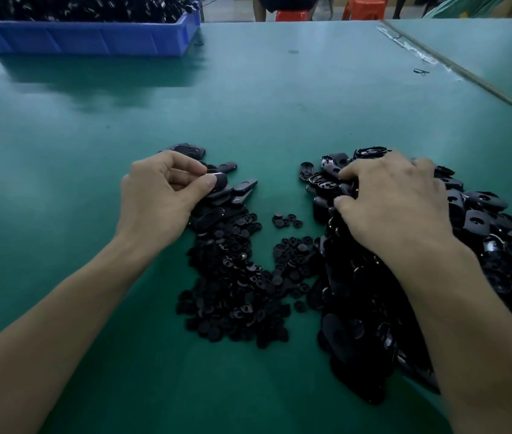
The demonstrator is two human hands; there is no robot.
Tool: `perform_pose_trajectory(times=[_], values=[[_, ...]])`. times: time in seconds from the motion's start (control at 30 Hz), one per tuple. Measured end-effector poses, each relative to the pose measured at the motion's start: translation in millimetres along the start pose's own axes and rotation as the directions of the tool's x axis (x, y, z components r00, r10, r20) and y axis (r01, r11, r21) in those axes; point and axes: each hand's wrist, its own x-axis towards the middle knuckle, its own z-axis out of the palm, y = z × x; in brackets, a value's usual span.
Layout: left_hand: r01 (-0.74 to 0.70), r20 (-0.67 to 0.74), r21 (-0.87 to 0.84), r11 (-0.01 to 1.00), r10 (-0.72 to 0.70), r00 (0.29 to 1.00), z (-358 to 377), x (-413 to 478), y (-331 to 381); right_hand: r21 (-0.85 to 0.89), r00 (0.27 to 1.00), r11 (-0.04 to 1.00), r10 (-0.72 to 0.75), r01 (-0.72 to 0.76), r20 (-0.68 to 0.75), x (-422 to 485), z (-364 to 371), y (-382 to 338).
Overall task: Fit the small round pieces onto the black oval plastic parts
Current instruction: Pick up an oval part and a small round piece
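Observation:
A heap of small round black pieces (236,286) lies on the green table (264,104) between my forearms. To the right spreads a big pile of black oval plastic parts (483,220). My left hand (157,195) pinches a black oval part (218,180) between thumb and fingers, above a short row of oval parts (242,187) lying side by side. My right hand (395,202) rests palm down on the big pile, its fingers curled among the oval parts; what the fingers hold is hidden.
A blue bin (92,36) heaped with black parts stands at the far left. A seam (467,73) runs along the table's right side. Red stools (364,7) and a person's legs show beyond the far edge.

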Motion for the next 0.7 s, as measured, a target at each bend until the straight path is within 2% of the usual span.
perform_pose_trajectory(times=[0.2,0.4,0.53,0.7], values=[[-0.065,-0.033,0.171,0.983,0.072,0.997,-1.6,-1.1,-4.9,-0.038,0.998,0.998,0.048,-0.050,-0.046,-1.0,4.4,0.3],[-0.075,-0.042,0.299,0.951,0.092,0.995,-0.5,-2.6,-7.3,-0.036,0.995,0.999,0.002,-0.005,-0.098,-1.6,5.8,1.2],[-0.092,-0.048,0.309,0.947,0.112,0.993,1.1,-3.2,-6.5,0.055,0.993,0.998,-0.031,0.037,-0.112,-1.0,4.7,0.9],[-0.129,-0.040,0.238,0.963,0.142,0.989,3.6,-6.3,-0.2,0.134,0.992,0.989,-0.037,0.054,-0.121,-1.2,4.4,2.5]])
